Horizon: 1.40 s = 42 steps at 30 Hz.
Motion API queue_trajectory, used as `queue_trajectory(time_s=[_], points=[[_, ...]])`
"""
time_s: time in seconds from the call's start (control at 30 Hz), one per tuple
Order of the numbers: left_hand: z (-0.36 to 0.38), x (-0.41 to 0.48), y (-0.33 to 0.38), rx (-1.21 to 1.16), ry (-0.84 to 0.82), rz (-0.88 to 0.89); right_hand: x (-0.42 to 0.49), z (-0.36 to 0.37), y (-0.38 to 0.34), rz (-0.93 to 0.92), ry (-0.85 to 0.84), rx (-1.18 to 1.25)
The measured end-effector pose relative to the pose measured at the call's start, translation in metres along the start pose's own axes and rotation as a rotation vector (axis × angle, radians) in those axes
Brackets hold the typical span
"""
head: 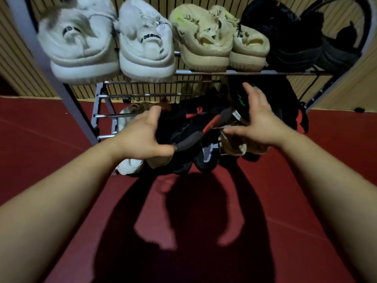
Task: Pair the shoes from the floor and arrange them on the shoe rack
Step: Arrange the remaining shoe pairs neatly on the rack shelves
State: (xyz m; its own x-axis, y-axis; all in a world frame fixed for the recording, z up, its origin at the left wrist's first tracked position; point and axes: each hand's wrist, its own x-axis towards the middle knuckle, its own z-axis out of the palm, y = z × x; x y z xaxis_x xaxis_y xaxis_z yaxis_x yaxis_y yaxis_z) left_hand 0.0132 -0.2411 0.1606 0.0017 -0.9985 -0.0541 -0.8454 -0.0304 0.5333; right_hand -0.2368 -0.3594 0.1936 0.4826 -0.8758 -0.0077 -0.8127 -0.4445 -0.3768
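My left hand grips a black shoe with red stripes, thumb over its near end and fingers behind it. My right hand holds a tilted black shoe with green marks in the fork of thumb and fingers, just under the top shelf. Beneath both hands a pile of shoes lies on the red floor: black, beige and white ones, partly hidden. The shoe rack carries a white pair, a beige pair and a black pair on its top shelf.
The rack's lower rails show bare at the left, with a pale shoe behind them. A black and red shoe sits at the right under the top shelf. A slatted wall stands behind the rack. Red floor spreads around, and my shadow falls on it.
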Motion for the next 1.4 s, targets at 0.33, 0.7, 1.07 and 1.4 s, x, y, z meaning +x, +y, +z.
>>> queue_trajectory(time_s=[0.33,0.7,1.07,1.4], points=[[-0.005,-0.028,-0.009,0.098,-0.114,0.442,-0.025,-0.003,-0.001,-0.220,-0.535,-0.185],[0.045,0.013,0.011,-0.106,0.175,0.231,-0.070,0.001,0.019,0.351,0.326,-0.258],[0.067,0.042,0.037,-0.226,0.148,0.083,-0.005,0.041,-0.016,0.651,0.246,-0.288],[0.098,0.065,0.097,-0.207,0.003,0.222,-0.045,0.026,0.017,0.348,-0.023,0.060]])
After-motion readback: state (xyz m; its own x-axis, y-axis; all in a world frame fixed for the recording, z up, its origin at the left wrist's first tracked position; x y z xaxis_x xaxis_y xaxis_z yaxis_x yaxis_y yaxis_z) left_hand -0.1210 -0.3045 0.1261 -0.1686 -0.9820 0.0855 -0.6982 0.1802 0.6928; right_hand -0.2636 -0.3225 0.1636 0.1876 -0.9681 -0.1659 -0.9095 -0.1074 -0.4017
